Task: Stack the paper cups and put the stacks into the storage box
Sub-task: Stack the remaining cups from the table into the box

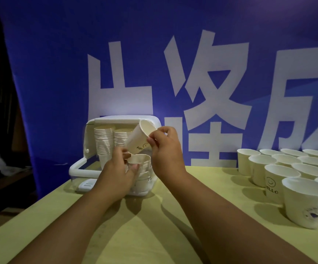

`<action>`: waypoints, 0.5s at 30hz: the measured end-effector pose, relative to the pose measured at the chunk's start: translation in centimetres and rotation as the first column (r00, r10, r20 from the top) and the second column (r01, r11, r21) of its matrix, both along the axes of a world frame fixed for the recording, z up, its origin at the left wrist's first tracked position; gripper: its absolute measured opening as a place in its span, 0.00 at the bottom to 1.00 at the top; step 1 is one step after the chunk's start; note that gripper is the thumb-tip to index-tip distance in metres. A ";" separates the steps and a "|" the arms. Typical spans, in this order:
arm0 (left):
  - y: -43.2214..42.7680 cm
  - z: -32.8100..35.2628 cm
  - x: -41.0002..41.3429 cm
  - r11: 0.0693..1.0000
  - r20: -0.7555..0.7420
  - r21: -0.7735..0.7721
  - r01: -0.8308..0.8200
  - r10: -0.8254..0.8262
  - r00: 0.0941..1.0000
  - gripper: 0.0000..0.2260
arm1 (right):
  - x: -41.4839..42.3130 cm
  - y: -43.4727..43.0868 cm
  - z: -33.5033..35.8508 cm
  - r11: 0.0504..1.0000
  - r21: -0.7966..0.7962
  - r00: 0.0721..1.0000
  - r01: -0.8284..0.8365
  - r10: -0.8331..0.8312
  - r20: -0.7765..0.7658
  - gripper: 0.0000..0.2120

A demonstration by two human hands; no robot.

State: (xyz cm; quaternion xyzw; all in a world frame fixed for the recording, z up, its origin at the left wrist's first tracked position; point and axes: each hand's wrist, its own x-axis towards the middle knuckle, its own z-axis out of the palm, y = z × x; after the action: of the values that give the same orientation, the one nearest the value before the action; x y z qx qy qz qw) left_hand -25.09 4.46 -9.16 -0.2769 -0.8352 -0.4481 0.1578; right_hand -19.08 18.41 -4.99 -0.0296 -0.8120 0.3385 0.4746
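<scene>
- Step: nesting one more cup onto a stack at the storage box. Stacking is mid-way and boxing has started.
- Right hand (165, 149): thumb and fingertips pinch a single cup (138, 139) near its rim. The rest of the hand is loosely curled.
- The cup is tilted, mouth up and away, base pointing down toward the left hand. It hangs just left of the right hand and does not touch the stack yet.
- Left hand (116, 172): fingers wrap the top of a short stack (142, 168), steadying it. The stack's open mouth sits just below the tilted cup's base.
- Storage box (74, 169) is directly beyond the left hand, lid (116, 120) flipped up. Two tall stacks (103, 141) stand inside, behind the left hand's fingers.
- Can't tell if the short stack stands inside the box's clear wall or just in front of it.
- Loose cups (280, 176) stand upright on the table (154, 235), well to the right of the right hand. Plenty left to do.
- Next move, my read: swing the cup upright, line its base up with the stack mouth, push it down, release.
- Needs: the left hand holding the stack square, a light pinch so the rim doesn't crumple, and clearance under the lid.
</scene>
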 end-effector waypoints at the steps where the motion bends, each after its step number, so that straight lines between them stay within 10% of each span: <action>1: -0.1 -0.1 -0.1 0.999 0.010 0.045 0.007 -0.007 1.000 0.25 | 0.0 0.0 0.1 1.000 0.028 1.000 0.007 -0.007 0.024 0.04; 6: -0.2 -0.4 -0.3 0.999 -0.033 0.038 0.007 -0.006 0.999 0.41 | 0.2 -0.1 0.2 0.967 0.252 0.988 0.043 -0.078 0.131 0.05; 15: -0.3 -0.3 0.1 1.000 -0.115 -0.020 0.019 -0.021 0.993 0.39 | -0.2 0.0 -0.3 0.944 0.327 0.955 0.026 -0.120 0.269 0.10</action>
State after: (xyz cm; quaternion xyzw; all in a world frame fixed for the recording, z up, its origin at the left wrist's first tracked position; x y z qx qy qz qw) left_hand -25.01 4.17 -9.48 -0.3122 -0.8261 -0.4249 0.1986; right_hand -19.30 18.44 -5.25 -0.0312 -0.9144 0.1763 0.3632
